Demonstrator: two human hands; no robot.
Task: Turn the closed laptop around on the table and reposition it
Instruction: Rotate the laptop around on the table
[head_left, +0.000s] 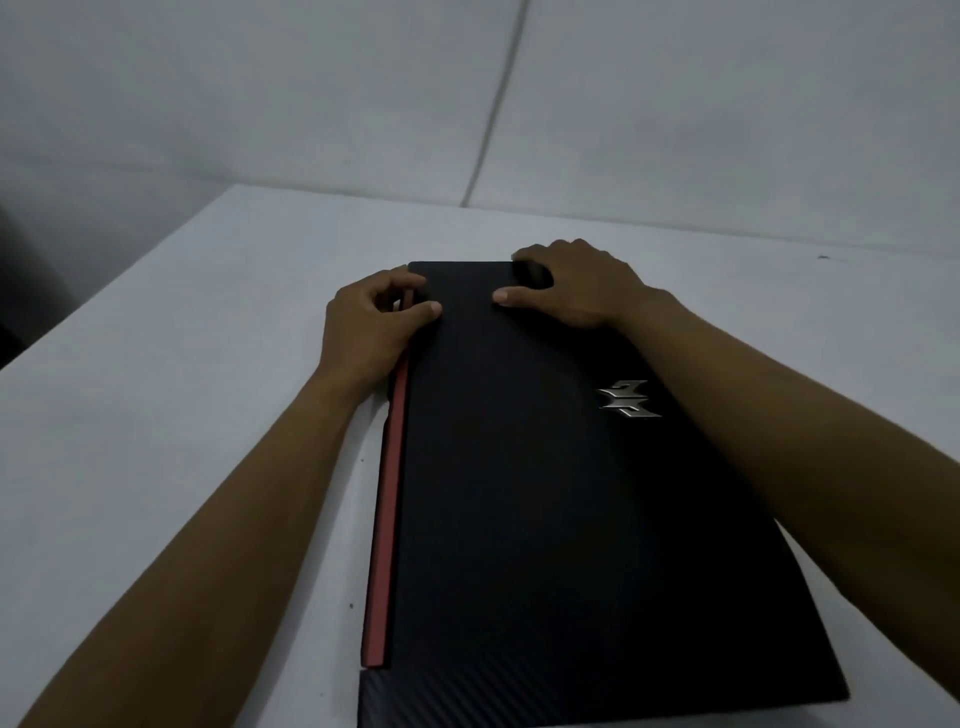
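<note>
On laptop (545, 493), left hand (369, 322), right hand (576, 286) gripping

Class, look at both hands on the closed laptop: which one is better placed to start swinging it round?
Probably the left hand: it pinches the laptop at its far left corner beside the red strip, whereas the right hand rests along the far edge.

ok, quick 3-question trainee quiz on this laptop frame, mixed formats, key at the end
1. True or false: the laptop lid is open.
2. Which long edge carries the red strip? A) the left-hand one B) the right-hand one
3. Fill in: both hands grip the laptop at its ___ end.

Key:
1. False, it lies closed on the white table.
2. A.
3. Far: left hand at the far left corner, right hand at the far right corner.
</note>
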